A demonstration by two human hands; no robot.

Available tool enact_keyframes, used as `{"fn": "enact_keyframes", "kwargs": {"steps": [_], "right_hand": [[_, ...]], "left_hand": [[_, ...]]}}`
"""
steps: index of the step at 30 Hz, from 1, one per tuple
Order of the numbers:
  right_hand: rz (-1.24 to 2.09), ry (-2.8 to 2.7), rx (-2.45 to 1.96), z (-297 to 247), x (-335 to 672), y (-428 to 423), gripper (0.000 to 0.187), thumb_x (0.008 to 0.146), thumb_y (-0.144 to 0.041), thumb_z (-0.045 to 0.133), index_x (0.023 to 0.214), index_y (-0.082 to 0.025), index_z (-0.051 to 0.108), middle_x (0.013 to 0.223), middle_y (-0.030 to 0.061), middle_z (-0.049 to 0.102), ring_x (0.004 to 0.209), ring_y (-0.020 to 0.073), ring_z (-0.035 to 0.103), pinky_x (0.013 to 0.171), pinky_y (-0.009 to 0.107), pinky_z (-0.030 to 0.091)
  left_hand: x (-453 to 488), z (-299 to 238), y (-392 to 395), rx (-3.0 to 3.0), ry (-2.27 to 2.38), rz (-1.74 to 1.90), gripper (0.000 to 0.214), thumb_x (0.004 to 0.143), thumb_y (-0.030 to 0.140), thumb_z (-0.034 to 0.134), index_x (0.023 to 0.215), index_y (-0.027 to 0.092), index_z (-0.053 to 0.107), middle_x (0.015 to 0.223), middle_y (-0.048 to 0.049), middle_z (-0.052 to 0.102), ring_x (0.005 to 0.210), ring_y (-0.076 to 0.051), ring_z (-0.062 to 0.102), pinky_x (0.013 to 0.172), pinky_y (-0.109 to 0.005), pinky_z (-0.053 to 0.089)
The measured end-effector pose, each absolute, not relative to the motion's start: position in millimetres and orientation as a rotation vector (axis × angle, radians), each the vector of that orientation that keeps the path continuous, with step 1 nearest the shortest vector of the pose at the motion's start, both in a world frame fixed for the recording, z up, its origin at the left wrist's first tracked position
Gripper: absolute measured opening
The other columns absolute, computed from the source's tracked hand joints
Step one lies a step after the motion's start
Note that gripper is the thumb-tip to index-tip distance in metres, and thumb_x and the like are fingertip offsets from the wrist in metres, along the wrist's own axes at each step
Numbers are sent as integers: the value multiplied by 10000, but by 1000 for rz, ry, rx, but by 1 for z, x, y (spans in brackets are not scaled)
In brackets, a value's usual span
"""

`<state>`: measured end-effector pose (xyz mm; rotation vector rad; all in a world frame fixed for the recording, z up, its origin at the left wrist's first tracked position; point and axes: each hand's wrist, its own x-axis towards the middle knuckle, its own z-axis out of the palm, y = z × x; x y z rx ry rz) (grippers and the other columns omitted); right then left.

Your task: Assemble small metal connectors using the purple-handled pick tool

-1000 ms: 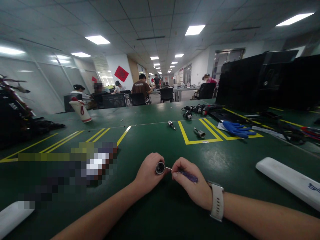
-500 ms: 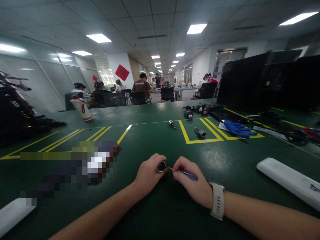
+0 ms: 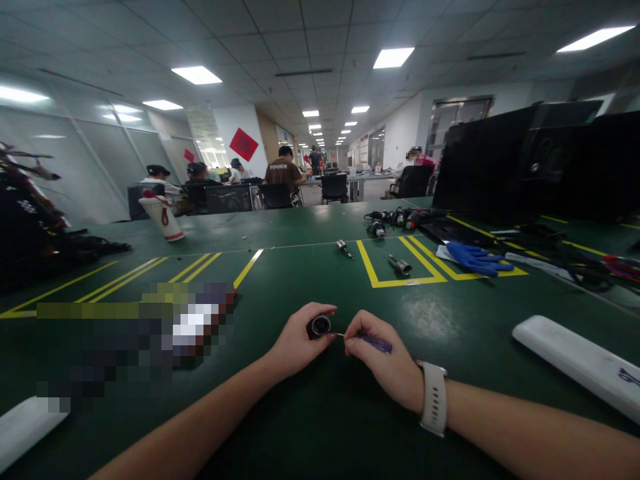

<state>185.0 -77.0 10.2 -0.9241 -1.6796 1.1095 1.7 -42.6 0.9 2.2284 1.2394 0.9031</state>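
Observation:
My left hand (image 3: 297, 343) is closed round a small round metal connector (image 3: 319, 326), its open end facing me. My right hand (image 3: 383, 363) pinches a thin purple-handled screwdriver (image 3: 373, 343), whose metal tip points left at the connector's edge. Both hands rest low on the green table (image 3: 310, 267), close to its near edge. A white watch (image 3: 434, 399) sits on my right wrist.
Ahead lie loose metal connectors (image 3: 400, 265) in a yellow-taped square, a blue glove (image 3: 475, 259), a pile of black parts (image 3: 395, 219) and black monitors (image 3: 520, 163). White bars (image 3: 580, 363) lie right and lower left. A white cup (image 3: 163, 217) stands far left. People sit behind.
My left hand has turned the connector a little, so its thumb now lies over the top. The screwdriver tip stays at the connector. Both hands sit slightly higher in view.

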Motion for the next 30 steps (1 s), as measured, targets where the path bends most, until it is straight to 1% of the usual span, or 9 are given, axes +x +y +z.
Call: {"fn": "enact_keyframes", "kwargs": {"steps": [6, 12, 17, 19, 22, 23, 25, 28, 30], "right_hand": [[1114, -1644, -934, 12, 186, -78, 78, 750, -137, 484, 684, -174, 502, 626, -22, 496, 598, 129, 463, 562, 263, 368], [1098, -1661, -918, 9, 184, -78, 75, 760, -141, 487, 698, -178, 508, 651, -23, 501, 624, 126, 469, 588, 260, 368], [1069, -1654, -937, 10, 183, -77, 83, 747, -136, 485, 678, -174, 510, 642, -22, 505, 619, 126, 462, 579, 259, 368], [1063, -1656, -944, 10, 183, -77, 84, 747, -135, 486, 677, -175, 509, 639, -23, 505, 619, 127, 464, 580, 262, 369], [1068, -1662, -944, 8, 183, -77, 85, 753, -138, 485, 681, -179, 505, 638, -28, 498, 624, 127, 469, 591, 265, 371], [1075, -1663, -946, 7, 183, -76, 82, 758, -142, 484, 689, -180, 506, 645, -27, 499, 629, 128, 473, 596, 267, 373], [1089, -1663, -948, 7, 183, -76, 73, 769, -151, 482, 708, -180, 511, 665, -24, 509, 641, 131, 481, 602, 272, 379], [1096, -1664, -943, 8, 184, -77, 72, 776, -155, 482, 718, -179, 516, 680, -17, 515, 649, 134, 485, 601, 277, 383], [1102, -1662, -941, 10, 185, -77, 70, 775, -156, 486, 716, -178, 517, 681, -15, 515, 647, 136, 485, 595, 277, 384]], "left_hand": [[0, -1, -42, 2187, 1231, 897, 431, 708, 162, 649, 1124, 221, 553, 1079, -57, 628, 1001, -209, 569, 875, -401, 437], [2, 0, -42, 2201, 1203, 907, 400, 714, 177, 656, 1103, 224, 573, 1020, -45, 635, 954, -192, 579, 847, -366, 451], [1, -2, -42, 2191, 1207, 945, 375, 717, 220, 658, 1085, 229, 583, 994, -45, 630, 928, -195, 581, 825, -368, 460], [0, -3, -41, 2183, 1186, 956, 389, 722, 207, 644, 1104, 232, 572, 1017, -49, 622, 948, -199, 573, 839, -378, 455], [-1, -5, -41, 2113, 1129, 965, 440, 725, 129, 589, 1151, 234, 545, 1063, -57, 604, 992, -206, 557, 861, -385, 446], [-2, -5, -41, 2067, 1117, 966, 459, 722, 100, 561, 1161, 232, 539, 1076, -60, 599, 991, -205, 555, 843, -376, 455], [-1, -5, -41, 1956, 1114, 955, 481, 721, 71, 505, 1176, 225, 532, 1101, -69, 586, 933, -194, 565, 744, -335, 486], [0, -4, -41, 1828, 1127, 949, 469, 740, 91, 461, 1191, 205, 521, 1123, -82, 566, 791, -161, 558, 587, -276, 477], [1, -3, -41, 1799, 1118, 963, 454, 750, 111, 457, 1192, 192, 521, 1125, -84, 557, 747, -146, 540, 570, -269, 467]]}}
